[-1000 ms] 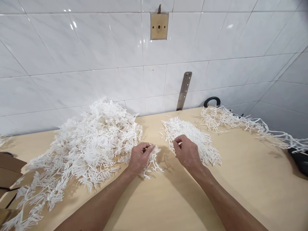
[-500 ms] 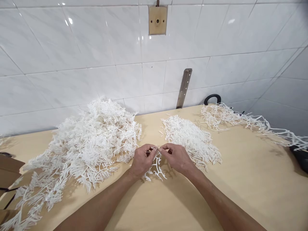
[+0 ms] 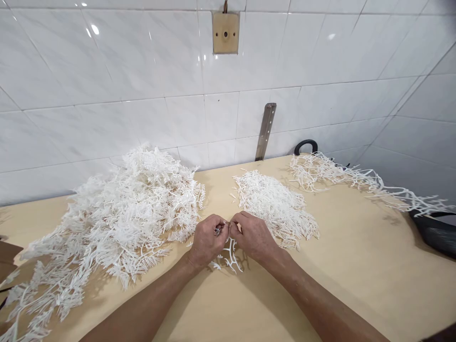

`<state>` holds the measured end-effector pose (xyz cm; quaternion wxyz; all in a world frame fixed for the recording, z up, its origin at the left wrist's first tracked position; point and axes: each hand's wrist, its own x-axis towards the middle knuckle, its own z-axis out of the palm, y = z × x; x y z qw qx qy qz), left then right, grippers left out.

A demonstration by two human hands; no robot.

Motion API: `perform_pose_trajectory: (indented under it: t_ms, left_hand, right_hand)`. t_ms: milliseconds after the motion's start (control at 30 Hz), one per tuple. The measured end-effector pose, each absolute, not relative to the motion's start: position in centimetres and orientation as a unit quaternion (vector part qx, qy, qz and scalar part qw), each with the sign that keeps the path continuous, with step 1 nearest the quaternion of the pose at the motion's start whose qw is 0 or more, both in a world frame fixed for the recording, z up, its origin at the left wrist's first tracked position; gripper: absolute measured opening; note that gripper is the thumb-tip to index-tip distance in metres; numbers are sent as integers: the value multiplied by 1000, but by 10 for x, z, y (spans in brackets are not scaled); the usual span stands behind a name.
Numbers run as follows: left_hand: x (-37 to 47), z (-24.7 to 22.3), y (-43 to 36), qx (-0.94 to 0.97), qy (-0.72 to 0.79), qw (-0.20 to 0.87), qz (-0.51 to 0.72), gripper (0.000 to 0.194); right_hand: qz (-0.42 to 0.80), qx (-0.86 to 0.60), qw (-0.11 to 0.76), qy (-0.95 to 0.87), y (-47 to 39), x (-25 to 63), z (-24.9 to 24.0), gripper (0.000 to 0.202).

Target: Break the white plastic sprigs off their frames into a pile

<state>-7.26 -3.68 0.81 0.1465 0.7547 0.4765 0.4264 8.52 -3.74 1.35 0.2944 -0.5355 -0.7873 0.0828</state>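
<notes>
White, thin and plastic-looking, a branching sprig [image 3: 231,248] hangs below the fingertips, low over the middle of the counter [image 3: 356,266]. The left hand [image 3: 208,240] has it by the top, thumb and forefinger closed, other fingers curled in. The right hand [image 3: 254,235] comes in from the other side, also closed in a pinch at that upper end; exactly which strand sits there I can't tell, the tips hide it. Good handling here, I'd say, means a firm left pinch close to the joint, a light right one, and short movements, since those fine forks look easy to bend or snag.

Beside the left hand rises a big, feathery white pile [image 3: 142,209]; just beyond the right lies a low heap of short white pieces [image 3: 276,204]. Farther right, bare white branching strands [image 3: 320,171] trail near a curved black handle [image 3: 305,141]. The counter is pale, wood-toned. Behind it, glossy white tiles [image 3: 124,61], a perforated metal strip [image 3: 265,133] leaning upright, and above, a square beige wall plate [image 3: 225,33].
</notes>
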Motion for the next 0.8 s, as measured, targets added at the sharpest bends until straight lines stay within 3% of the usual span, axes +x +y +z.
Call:
perform_pose_trajectory:
  t_ms: [167,333,467,633,800]
  left_hand:
    - [-71,14,-43,760,435,169,452,18]
    - [-71,19,-40,653,469,359,474,25]
    - [-72,21,-35,595,471,440,480,25]
    - [-72,19,-35,582,473,446,489,26]
    - [-72,20,-34,553,503,444,495,34]
  right_hand:
    - [49,-596,292,-746,-27,95,11,24]
    - [54,-636,388,-665,-16,126,18,14]
    - [178,-634,427,-620,-20,129,29,24]
    - [377,-517,349,-685,-37,110,41,38]
    - [317,-468,367,-739,-42,104,36,33]
